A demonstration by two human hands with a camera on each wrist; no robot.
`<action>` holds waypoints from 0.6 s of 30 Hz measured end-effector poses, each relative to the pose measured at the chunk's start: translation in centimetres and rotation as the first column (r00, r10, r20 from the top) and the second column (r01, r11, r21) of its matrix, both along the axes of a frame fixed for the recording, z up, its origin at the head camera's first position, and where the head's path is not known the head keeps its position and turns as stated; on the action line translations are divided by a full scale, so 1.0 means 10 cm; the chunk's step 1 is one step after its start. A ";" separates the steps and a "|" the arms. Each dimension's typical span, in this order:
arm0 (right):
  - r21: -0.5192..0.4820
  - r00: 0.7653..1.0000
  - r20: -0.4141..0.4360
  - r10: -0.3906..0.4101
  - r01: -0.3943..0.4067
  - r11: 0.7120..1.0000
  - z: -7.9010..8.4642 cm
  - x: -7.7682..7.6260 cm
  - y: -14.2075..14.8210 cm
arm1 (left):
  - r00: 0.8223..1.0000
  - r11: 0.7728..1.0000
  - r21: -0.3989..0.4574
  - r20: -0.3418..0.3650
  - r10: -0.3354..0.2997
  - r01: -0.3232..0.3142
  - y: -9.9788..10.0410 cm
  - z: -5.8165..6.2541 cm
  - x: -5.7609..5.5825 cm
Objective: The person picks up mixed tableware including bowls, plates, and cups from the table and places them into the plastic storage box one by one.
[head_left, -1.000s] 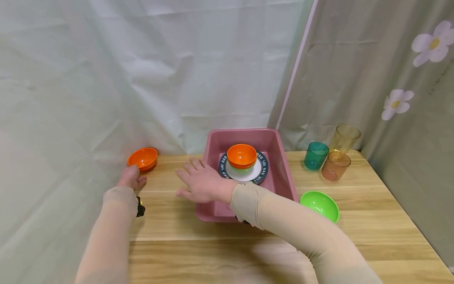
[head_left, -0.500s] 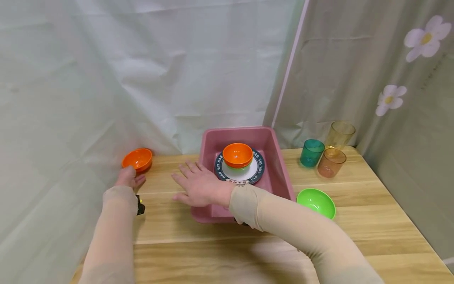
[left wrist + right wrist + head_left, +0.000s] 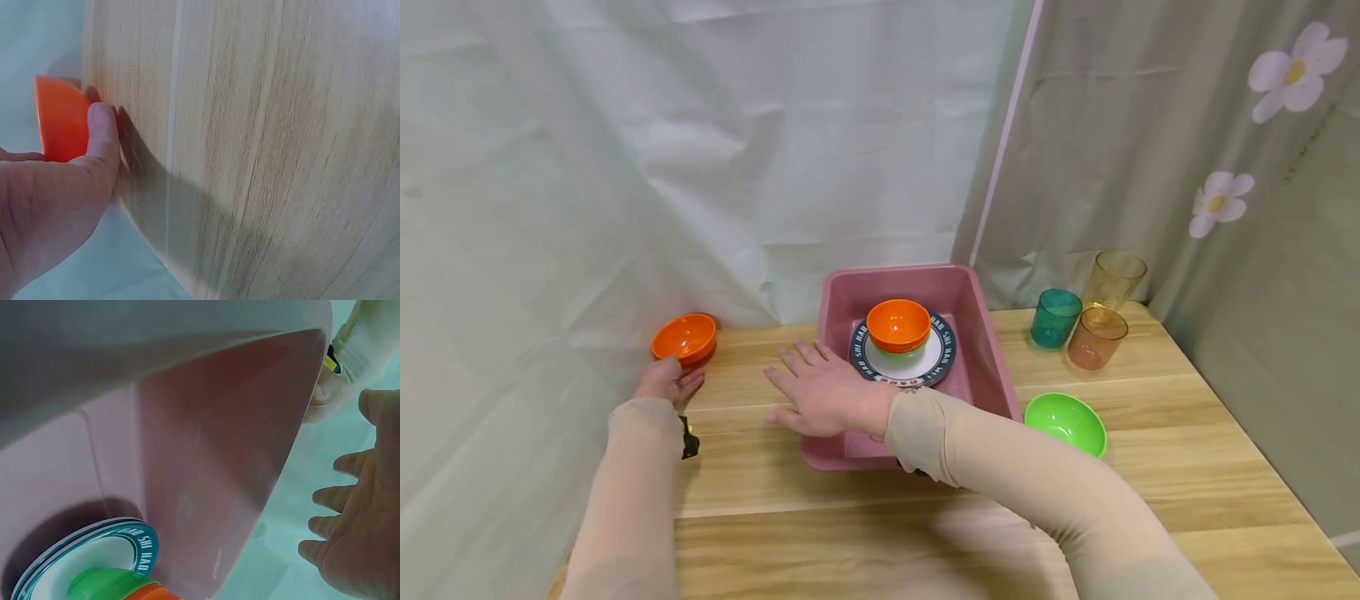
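Note:
In the head view, an orange bowl (image 3: 683, 338) sits at the table's back left, by the curtain. My left hand (image 3: 662, 379) holds its near side. The left wrist view has the thumb (image 3: 103, 134) against the outside of the bowl (image 3: 62, 119) and a finger at its rim. My right hand (image 3: 827, 390) is palm down with fingers spread, over the left edge of a pink tub (image 3: 985, 350). Inside the tub, another orange bowl (image 3: 898, 325) is stacked on a green one, on plates (image 3: 942, 354) with a dark lettered rim.
Right of the tub stands a bright green bowl (image 3: 1066, 423). Behind it are a teal cup (image 3: 1056, 318), a pinkish-orange cup (image 3: 1097, 337) and a taller yellow cup (image 3: 1115, 279), all see-through. Curtains (image 3: 820, 150) hang close along the back and sides of the wooden table (image 3: 790, 542).
The head view shifts slightly, so the scene slides a little left in it. My left hand stays at the orange bowl, and my right hand keeps its spread pose over the tub's edge.

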State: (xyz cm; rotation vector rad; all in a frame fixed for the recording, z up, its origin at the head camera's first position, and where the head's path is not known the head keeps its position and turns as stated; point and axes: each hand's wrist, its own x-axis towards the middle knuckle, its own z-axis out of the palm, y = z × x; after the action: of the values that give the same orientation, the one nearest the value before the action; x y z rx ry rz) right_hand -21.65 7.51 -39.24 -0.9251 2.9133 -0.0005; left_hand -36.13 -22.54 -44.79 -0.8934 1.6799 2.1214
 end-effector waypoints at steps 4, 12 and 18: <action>0.004 1.000 -0.003 0.000 0.000 1.000 0.01 0.00 0.01 | 0.999 0.998 0.050 0.033 0.030 -0.032 0.00 0.02 -0.07; 0.015 1.000 -0.018 -0.003 0.003 1.000 0.01 0.00 0.03 | 0.997 0.997 -0.046 0.037 -0.063 0.064 -0.06 0.03 -0.05; 0.012 1.000 -0.019 -0.009 0.009 1.000 -0.01 0.01 0.05 | 0.983 0.946 -0.271 0.010 -0.183 0.179 -0.11 -0.04 -0.02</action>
State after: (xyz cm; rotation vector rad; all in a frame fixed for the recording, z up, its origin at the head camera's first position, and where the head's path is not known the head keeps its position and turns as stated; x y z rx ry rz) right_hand -21.55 8.04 -39.31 -0.9157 2.9312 0.0251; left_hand -36.31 -23.63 -45.24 -0.7604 2.0111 1.8123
